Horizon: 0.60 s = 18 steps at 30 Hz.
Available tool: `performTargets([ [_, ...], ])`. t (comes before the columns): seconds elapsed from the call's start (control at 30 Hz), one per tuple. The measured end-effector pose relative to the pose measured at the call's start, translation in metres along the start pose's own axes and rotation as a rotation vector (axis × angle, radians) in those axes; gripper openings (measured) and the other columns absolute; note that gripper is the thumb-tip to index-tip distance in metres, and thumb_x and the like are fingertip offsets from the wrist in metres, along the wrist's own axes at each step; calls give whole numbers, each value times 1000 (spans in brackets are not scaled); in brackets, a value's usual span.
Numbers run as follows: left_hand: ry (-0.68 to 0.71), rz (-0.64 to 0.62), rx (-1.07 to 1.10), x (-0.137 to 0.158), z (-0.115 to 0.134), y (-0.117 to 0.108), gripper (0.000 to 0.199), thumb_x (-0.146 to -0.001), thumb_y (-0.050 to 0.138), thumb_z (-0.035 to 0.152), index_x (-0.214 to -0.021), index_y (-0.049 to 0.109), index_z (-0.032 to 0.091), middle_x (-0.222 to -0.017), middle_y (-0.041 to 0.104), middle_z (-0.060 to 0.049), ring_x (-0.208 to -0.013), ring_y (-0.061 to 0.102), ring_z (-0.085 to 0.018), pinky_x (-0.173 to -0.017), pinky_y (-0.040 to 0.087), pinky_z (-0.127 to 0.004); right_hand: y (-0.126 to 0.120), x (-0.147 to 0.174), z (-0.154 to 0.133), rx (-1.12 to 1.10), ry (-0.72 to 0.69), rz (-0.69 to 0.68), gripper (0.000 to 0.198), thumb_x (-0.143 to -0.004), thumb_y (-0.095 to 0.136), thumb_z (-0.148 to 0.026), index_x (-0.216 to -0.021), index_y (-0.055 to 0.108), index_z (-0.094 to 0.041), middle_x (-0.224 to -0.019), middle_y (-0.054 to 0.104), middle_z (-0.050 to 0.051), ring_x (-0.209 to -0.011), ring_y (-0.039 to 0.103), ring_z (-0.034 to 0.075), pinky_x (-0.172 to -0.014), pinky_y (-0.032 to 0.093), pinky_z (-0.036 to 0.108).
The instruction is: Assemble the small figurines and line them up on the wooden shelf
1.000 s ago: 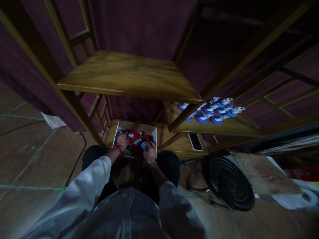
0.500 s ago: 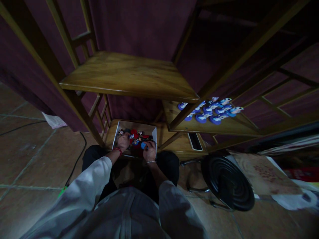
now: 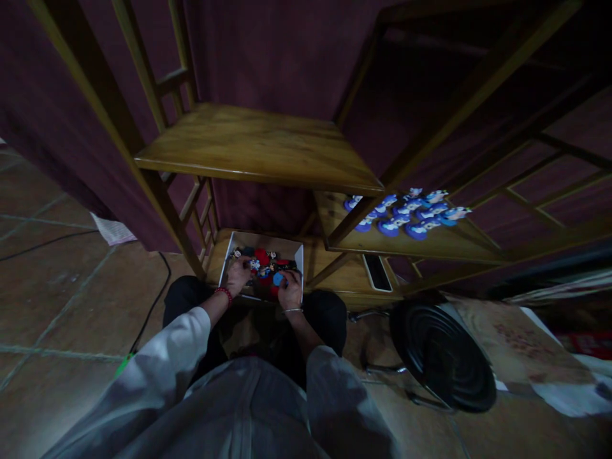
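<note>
A shallow white box [image 3: 300, 255] sits on the low wooden shelf, with several small red, black and blue figurines [image 3: 261, 255] in it. Inside its left part, my left hand [image 3: 237, 276] has its fingers closed at a small white-and-blue figurine [image 3: 254, 263]. My right hand [image 3: 290, 292], at the box's right side, grips a figurine by its round blue base [image 3: 278, 278]; the rest of that piece is hard to make out. A red bead bracelet circles my left wrist, and a thin pale band my right.
Several figurines on purple-blue bases [image 3: 411, 213] stand on the right shelf [image 3: 459, 247]. A bare wooden shelf [image 3: 258, 143] overhangs the box. To the right are a dark flat object with a white rim [image 3: 377, 273] and a black round stool [image 3: 442, 357]. A cable [image 3: 155, 299] lies on the floor.
The view has shifted slightly. Both hands stay in the box; the white-and-blue figurine by my left fingers and the blue base in my right hand show more fully.
</note>
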<state>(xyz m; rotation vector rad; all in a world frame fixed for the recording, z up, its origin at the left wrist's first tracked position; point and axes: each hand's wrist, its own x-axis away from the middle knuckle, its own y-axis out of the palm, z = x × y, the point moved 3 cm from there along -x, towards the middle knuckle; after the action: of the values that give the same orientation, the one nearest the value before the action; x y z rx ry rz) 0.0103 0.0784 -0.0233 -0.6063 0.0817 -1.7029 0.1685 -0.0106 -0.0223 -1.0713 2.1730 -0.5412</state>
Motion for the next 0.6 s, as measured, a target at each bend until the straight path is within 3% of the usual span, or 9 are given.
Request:
performTargets([
  [0.23, -52, -82, 269, 19, 1, 0, 27, -83, 36, 10, -106, 52, 10, -81, 61, -5, -53, 58, -8, -52, 48, -19, -5, -6, 12, -164, 134, 19, 27, -72, 44, -15, -88, 65, -18, -90, 61, 6, -86, 56, 17, -83, 44, 31],
  [0.43, 4, -121, 257, 26, 3, 0, 27, -83, 37, 11, -104, 54, 10, -82, 61, -5, -49, 55, -6, -48, 47, -18, -2, 0, 32, -449, 322, -125, 28, -72, 48, -28, -95, 61, -18, -89, 63, 6, -72, 62, 16, -67, 51, 30],
  [0.6, 25, -208, 232, 34, 4, 11, 26, -83, 40, 13, -104, 55, 12, -77, 62, -4, -50, 56, -6, -50, 47, -16, 1, 9, 33, -547, 411, -259, 34, -68, 54, -41, -94, 61, -20, -80, 64, 4, -64, 61, 15, -56, 51, 27],
])
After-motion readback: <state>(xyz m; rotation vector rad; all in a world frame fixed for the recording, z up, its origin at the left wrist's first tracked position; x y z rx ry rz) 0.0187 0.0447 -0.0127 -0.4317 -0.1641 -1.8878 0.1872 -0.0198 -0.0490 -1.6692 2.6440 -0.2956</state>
